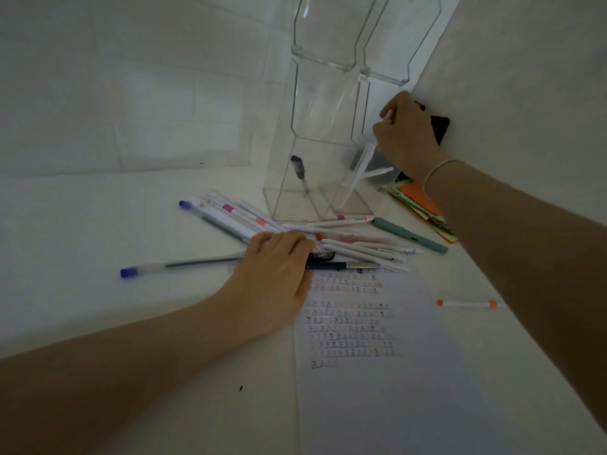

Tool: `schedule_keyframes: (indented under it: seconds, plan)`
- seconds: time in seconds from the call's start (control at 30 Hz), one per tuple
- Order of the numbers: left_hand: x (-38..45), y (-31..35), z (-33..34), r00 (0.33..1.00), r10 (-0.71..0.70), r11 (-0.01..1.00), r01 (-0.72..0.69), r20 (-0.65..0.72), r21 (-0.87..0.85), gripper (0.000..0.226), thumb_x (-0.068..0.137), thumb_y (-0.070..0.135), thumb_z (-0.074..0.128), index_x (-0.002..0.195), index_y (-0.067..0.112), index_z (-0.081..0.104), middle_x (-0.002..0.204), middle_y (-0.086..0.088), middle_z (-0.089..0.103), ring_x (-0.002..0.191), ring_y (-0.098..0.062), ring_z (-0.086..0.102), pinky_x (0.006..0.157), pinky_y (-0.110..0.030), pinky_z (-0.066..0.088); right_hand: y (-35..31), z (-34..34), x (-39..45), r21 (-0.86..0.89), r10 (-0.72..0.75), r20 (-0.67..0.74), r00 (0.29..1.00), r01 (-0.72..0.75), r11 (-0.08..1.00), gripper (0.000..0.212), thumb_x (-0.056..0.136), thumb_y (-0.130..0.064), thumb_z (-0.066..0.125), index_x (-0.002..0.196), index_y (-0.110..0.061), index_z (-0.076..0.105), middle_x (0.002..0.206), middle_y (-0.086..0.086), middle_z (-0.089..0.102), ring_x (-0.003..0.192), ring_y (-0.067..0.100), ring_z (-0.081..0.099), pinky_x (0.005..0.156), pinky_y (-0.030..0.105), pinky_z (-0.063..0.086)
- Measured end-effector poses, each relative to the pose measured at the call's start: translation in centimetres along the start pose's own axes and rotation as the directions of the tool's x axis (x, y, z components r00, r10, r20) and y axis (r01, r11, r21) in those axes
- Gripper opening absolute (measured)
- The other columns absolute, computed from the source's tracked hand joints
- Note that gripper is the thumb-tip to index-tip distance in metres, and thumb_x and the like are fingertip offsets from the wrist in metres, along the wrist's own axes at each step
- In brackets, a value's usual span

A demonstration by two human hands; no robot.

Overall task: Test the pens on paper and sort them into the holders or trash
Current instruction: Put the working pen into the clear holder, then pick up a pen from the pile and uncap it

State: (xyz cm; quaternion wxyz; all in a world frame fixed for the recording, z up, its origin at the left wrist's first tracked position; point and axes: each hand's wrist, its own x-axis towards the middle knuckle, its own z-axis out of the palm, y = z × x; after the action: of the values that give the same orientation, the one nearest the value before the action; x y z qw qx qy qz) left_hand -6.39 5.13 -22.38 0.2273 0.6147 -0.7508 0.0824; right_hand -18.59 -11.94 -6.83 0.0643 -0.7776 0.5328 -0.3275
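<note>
White pen tilted inside clear holder

The holders are clear, glossy plastic with smooth walls; the pens have smooth plastic barrels, mostly white; the paper is thin, matt and inked; the tabletop looks smooth, matt white
</note>
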Motion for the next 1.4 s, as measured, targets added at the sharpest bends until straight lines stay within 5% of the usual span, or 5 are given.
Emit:
schedule_keyframes:
  seconds: [0.3, 0.5, 0.83, 1.03, 1.4]
  plan:
    - [0.0, 0.1, -0.1, 1.0, -0.014, 1.0, 0.014, 0.002, -0.011, 0.043, 0.084, 0.032, 0.032, 0.109, 0.013, 0.061, 0.108, -0.003, 0.062, 0.098, -0.021, 0.06, 0.091, -0.036, 0.043, 0.4, -1.3, -4.1, -0.013, -0.202, -0.27, 0.942, 0.206, 0.978, 0.014, 0.082, 0.002, 0.049, 0.095, 0.0, 0.056, 0.094, 0.009, 0.05, 0.081, 0.015, 0.044, 0.067, 0.006, 0.031]
    - [0.0, 0.2, 0.1, 0.999, -0.015, 1.0, 0.015, -0.038, -0.011, 0.043, 0.082, 0.032, 0.033, 0.107, 0.011, 0.061, 0.105, -0.004, 0.063, 0.095, -0.021, 0.061, 0.09, -0.037, 0.044, 1.0, 1.1, -14.1, -0.386, -0.09, 0.587, 0.805, 0.376, 0.842, 0.015, 0.085, -0.013, 0.052, 0.099, -0.018, 0.058, 0.101, 0.002, 0.055, 0.094, 0.02, 0.055, 0.073, 0.026, 0.044]
    - [0.2, 0.6, -0.7, 0.985, -0.04, 0.987, 0.014, -0.167, -0.159, 0.062, 0.084, 0.033, 0.038, 0.134, -0.004, 0.038, 0.134, -0.02, 0.046, 0.122, -0.03, 0.042, 0.106, -0.042, 0.031, 1.1, -0.3, -13.0, -0.455, -0.125, 0.503, 0.855, 0.385, 0.803, 0.013, 0.081, -0.022, 0.061, 0.086, -0.022, 0.049, 0.088, -0.003, 0.046, 0.081, 0.018, 0.049, 0.059, 0.025, 0.032]
    - [0.2, 0.9, -1.8, 0.965, -0.012, 0.961, -0.061, -0.261, -0.27, 0.059, 0.089, 0.043, 0.043, 0.132, 0.003, 0.041, 0.127, -0.012, 0.051, 0.115, -0.018, 0.04, 0.103, -0.023, 0.023, 0.5, -3.2, -11.2, 0.632, 0.111, 0.467, 0.877, -0.419, 0.652, 0.02, 0.069, 0.002, 0.053, 0.055, -0.01, 0.044, 0.056, 0.007, 0.052, 0.042, 0.017, 0.05, 0.044, 0.024, 0.043]
    - [0.0, 1.0, -2.0, 0.977, 0.159, 0.843, -0.208, -0.14, -0.496, 0.04, 0.094, 0.047, 0.03, 0.106, 0.014, 0.051, 0.08, 0.008, 0.057, 0.061, -0.011, 0.055, 0.056, -0.03, 0.048, -0.8, -1.1, -14.7, 0.678, -0.055, 0.557, 0.829, -0.416, 0.606, 0.014, 0.08, -0.006, 0.066, 0.073, 0.003, 0.058, 0.06, 0.018, 0.058, 0.047, 0.021, 0.055, 0.046, 0.025, 0.047]
